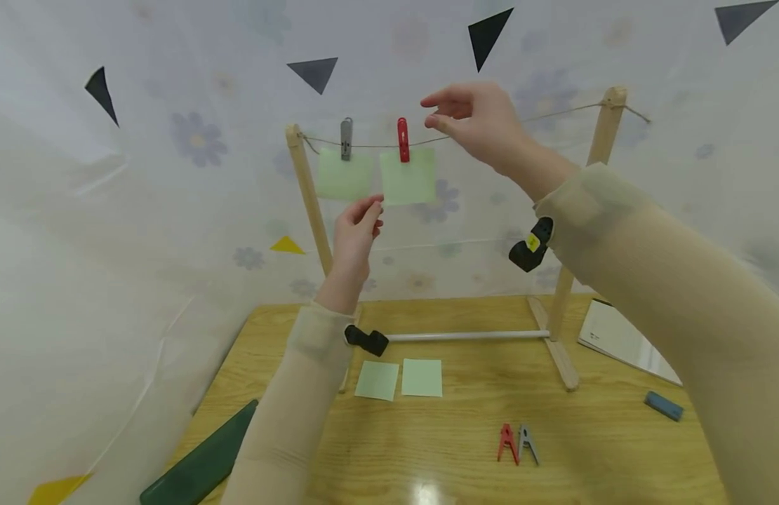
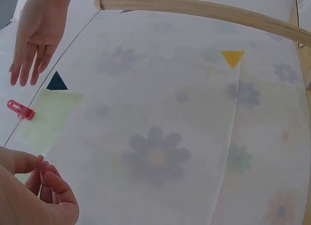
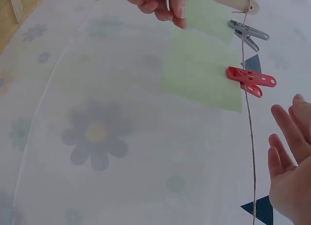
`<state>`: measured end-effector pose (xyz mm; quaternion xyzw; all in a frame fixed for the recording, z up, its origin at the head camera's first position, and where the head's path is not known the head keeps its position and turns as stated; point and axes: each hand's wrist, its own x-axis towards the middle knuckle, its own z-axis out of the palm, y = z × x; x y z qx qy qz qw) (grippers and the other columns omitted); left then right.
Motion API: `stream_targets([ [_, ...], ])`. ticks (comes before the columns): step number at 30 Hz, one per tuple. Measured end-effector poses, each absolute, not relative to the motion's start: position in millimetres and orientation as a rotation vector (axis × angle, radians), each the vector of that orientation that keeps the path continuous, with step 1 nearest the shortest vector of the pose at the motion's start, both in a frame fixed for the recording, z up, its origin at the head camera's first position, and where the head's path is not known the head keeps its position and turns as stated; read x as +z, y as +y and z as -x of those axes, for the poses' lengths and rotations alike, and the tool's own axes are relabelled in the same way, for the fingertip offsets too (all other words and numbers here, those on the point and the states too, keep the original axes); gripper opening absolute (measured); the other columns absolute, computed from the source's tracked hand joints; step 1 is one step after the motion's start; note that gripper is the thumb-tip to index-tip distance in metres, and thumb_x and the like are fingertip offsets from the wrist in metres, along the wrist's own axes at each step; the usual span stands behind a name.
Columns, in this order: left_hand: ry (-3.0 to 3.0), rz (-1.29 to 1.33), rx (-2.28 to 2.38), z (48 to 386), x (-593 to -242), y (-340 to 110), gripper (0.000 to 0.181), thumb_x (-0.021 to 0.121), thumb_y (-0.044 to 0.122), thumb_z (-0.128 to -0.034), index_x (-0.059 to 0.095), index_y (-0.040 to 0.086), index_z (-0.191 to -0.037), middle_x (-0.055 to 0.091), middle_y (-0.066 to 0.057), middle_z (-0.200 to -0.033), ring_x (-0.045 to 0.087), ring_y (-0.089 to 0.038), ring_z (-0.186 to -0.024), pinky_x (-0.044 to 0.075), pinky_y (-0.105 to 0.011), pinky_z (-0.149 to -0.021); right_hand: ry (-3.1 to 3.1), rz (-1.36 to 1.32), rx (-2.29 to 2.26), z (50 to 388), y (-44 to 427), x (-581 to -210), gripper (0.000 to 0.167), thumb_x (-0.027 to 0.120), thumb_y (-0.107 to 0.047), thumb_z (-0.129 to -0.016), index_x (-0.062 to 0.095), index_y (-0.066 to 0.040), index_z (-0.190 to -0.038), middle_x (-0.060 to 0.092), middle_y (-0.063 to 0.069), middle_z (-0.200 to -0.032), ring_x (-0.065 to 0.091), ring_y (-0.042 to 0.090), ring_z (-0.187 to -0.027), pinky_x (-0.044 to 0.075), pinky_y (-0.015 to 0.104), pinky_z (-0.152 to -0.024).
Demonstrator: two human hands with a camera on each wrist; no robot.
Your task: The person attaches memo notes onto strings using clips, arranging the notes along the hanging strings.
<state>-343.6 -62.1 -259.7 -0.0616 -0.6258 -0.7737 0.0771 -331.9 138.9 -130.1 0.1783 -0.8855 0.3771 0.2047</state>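
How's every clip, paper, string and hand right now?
Thin brown string, strung up, sagging.
Hanging red plastic clothespin, clamped on right square green paper.
Hanging grey plastic clothespin, clamped on left square green paper.
Loose red plastic clothespin, lying down.
Loose grey plastic clothespin, lying down.
Two loose square green papers, lying flat.
Right hand, open, empty.
Left hand, grip unclear.

I am working in a screened-off tabletop corner, flower-printed sheeting (image 1: 143,210) closing in behind the wood-grain table (image 1: 453,442) where a notebook (image 1: 626,340) is lying.
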Motion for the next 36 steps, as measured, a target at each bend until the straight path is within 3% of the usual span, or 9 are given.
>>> stream_targets([
  [6,-1.881,0.211,-2.294,343,-264,-68,0.026,0.057,0.016,-0.1012,0.067,0.005,-0.123,0.059,0.002,-0.093,0.053,-0.013,-0.079,0.045,-0.020,-0.070,-2.425,-0.504,1.134,326,143,-132,0.036,0.065,-0.030,-0.096,0.065,-0.019,-0.130,0.070,0.005,-0.120,0.062,0.013,-0.106,0.047,0.023,-0.087],
  [13,-1.895,0.207,-2.287,342,-267,-72,0.032,0.057,0.017,-0.1015,0.063,0.000,-0.128,0.059,0.004,-0.091,0.053,-0.008,-0.076,0.045,-0.019,-0.070,-2.416,-0.522,1.184,319,152,-137,0.036,0.066,-0.029,-0.096,0.065,-0.018,-0.130,0.070,0.003,-0.117,0.063,0.013,-0.106,0.046,0.023,-0.089],
  [26,-2.015,0.207,-2.209,332,-277,-79,0.025,0.057,0.018,-0.1015,0.065,0.004,-0.121,0.058,0.004,-0.092,0.052,-0.011,-0.079,0.044,-0.020,-0.070,-2.406,-0.558,1.172,302,169,-155,0.037,0.066,-0.033,-0.095,0.065,-0.019,-0.129,0.070,0.000,-0.112,0.063,0.004,-0.098,0.046,0.027,-0.095],
  [36,-2.120,0.201,-2.124,325,-300,-82,0.024,0.058,0.016,-0.1008,0.067,0.005,-0.120,0.060,0.006,-0.093,0.054,-0.009,-0.079,0.045,-0.022,-0.071,-2.424,-0.581,1.216,289,188,-183,0.033,0.064,-0.027,-0.097,0.065,-0.018,-0.129,0.071,-0.005,-0.109,0.066,0.001,-0.097,0.047,0.017,-0.089],
])
